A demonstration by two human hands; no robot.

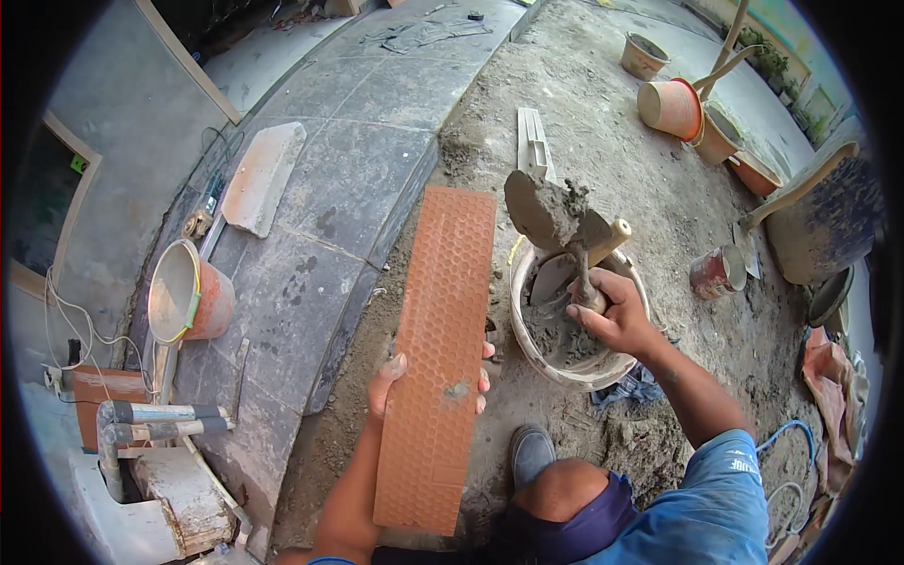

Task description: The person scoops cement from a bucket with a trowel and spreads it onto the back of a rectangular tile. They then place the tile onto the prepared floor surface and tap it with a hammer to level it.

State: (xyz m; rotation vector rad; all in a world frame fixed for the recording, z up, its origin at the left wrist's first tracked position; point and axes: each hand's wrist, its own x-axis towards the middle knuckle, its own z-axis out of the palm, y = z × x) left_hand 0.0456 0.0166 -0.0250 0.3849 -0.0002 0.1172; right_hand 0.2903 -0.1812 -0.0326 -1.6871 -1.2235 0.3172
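Observation:
A long terracotta tile [441, 330] with a honeycomb-patterned back lies across my left hand [384, 384], its fingers wrapped round both long edges. A small grey smear of mortar marks the tile's lower middle. My right hand [612, 306] is closed on the handle of a trowel [532, 209], whose blade carries a lump of wet mortar [568, 209]. The trowel is raised over the far part of a white bucket [582, 379] that has grey mortar inside. A second tool with a rounded wooden handle [619, 230] leans in the bucket, its lower end partly hidden.
Dark grey slabs [372, 113] form a raised step on the left, bearing a pale stone block [265, 177] and an orange bucket [209, 301]. Pipes [165, 422] stand at lower left. Several buckets [670, 108], a paint can [718, 273] and a blue drum [824, 221] are on the right.

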